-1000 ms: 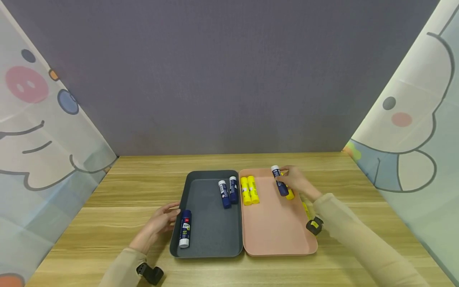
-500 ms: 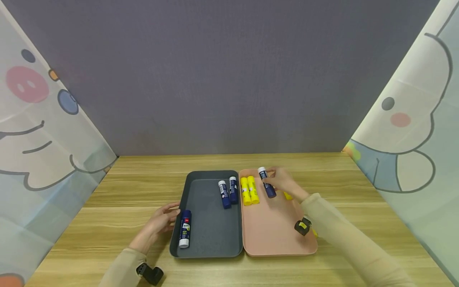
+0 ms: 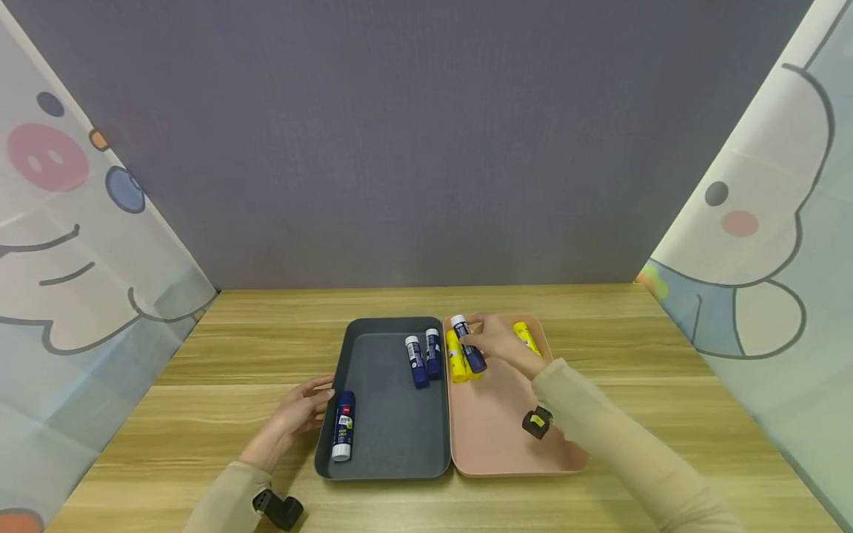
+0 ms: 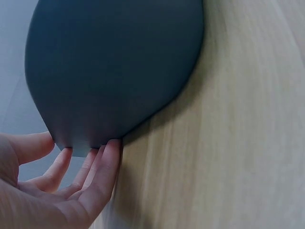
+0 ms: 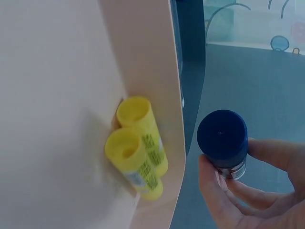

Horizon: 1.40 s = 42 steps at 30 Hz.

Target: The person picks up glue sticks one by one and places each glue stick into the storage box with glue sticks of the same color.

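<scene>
My right hand (image 3: 496, 339) pinches a dark blue glue stick (image 3: 469, 344) with a white cap. It holds it above the left part of the pink tray (image 3: 493, 437), over two yellow glue sticks (image 3: 456, 357) lying side by side. In the right wrist view the held stick's blue end (image 5: 222, 133) faces the camera, apart from the yellow pair (image 5: 136, 148). My left hand (image 3: 296, 411) rests its fingertips against the left side of the dark grey tray (image 3: 393, 470). In the left wrist view its fingers touch the tray's outer wall (image 4: 112, 71).
Inside the grey tray, two blue glue sticks (image 3: 425, 359) lie near the upper right and a larger blue glue stick (image 3: 343, 426) at the lower left. Another yellow glue stick (image 3: 525, 337) lies at the pink tray's upper right. Both trays stand against each other on the wooden table (image 3: 266, 333).
My right hand has carried the blue glue stick leftward from the pink tray's right side to above the yellow pair. The left hand has stayed put at the grey tray.
</scene>
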Available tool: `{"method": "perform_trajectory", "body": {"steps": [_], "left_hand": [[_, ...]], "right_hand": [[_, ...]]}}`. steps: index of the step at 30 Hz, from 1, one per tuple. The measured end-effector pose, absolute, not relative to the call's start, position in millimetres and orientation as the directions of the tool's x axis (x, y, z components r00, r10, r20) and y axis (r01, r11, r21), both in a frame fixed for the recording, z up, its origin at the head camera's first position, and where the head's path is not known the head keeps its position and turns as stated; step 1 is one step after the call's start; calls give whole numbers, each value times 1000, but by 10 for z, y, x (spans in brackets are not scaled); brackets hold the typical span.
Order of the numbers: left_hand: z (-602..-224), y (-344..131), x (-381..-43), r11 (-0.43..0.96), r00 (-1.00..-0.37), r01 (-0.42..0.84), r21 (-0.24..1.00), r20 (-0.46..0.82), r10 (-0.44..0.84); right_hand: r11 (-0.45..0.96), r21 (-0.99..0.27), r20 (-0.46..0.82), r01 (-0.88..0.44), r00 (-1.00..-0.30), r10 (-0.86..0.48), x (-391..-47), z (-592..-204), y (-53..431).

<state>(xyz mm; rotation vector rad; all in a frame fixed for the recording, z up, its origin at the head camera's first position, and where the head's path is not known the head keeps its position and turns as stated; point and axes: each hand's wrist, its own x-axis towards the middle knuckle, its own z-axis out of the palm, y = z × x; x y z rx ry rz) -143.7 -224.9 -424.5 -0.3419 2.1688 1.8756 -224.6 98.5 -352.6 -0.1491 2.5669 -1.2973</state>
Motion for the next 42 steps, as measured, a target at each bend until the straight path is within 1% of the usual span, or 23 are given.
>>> {"method": "perform_trajectory", "body": {"steps": [6, 11, 18, 22, 24, 26, 29, 32, 42], "left_hand": [[-4258, -2277, -1452, 129, -941, -331, 935, -336, 19], [-4266, -2298, -1458, 131, -943, -322, 938, -330, 47], [-4244, -2269, -1445, 132, -940, -339, 931, -342, 2], [-4285, -2285, -1468, 123, -938, -344, 931, -345, -9], [-4397, -2325, -1516, 118, -940, -341, 933, -342, -17], [-4417, -2328, -1526, 107, -937, -349, 931, -347, -30], [-4391, -2315, -1505, 121, -941, -338, 933, -338, -17], [-4265, -2273, -1448, 133, -940, -337, 932, -340, 0], [-4250, -2265, -1445, 131, -940, -338, 932, -341, 6]], "right_hand": [[600, -799, -212, 38, -951, -224, -2209, -3535, 846], [594, -804, -194, 12, -951, -242, -2194, -3547, 747], [596, -802, -147, -36, -956, -256, -2193, -3568, 631], [575, -818, -190, 10, -948, -255, -2198, -3567, 567], [559, -828, -221, 40, -940, -261, -2207, -3574, 542], [553, -831, -248, 60, -930, -272, -2205, -3579, 515], [559, -827, -262, 61, -921, -288, -2202, -3592, 473], [565, -822, -280, 70, -914, -294, -2197, -3606, 429], [635, -772, -295, 17, -895, -334, -2154, -3683, 309]]}}
